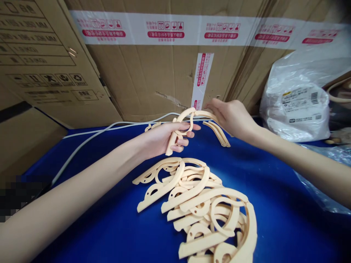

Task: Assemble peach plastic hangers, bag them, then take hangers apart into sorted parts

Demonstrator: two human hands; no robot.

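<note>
My left hand [164, 138] is closed around a cream curved plastic piece [181, 124], held above the blue table [274, 204]. My right hand [233, 117] pinches the far end of that same piece, fingers together. A heap of several like cream curved pieces [203, 204] lies on the blue surface just below my hands. Two more curved strips [219, 134] rest on the table under my right hand, and a small piece [152, 126] lies behind my left hand.
Large cardboard boxes [153, 73] with red-printed white tape wall off the back and left. A white plastic bag [296, 98] with labels sits at the right. A white cable [90, 139] runs along the table's far edge. Clear plastic film [326, 171] lies at right.
</note>
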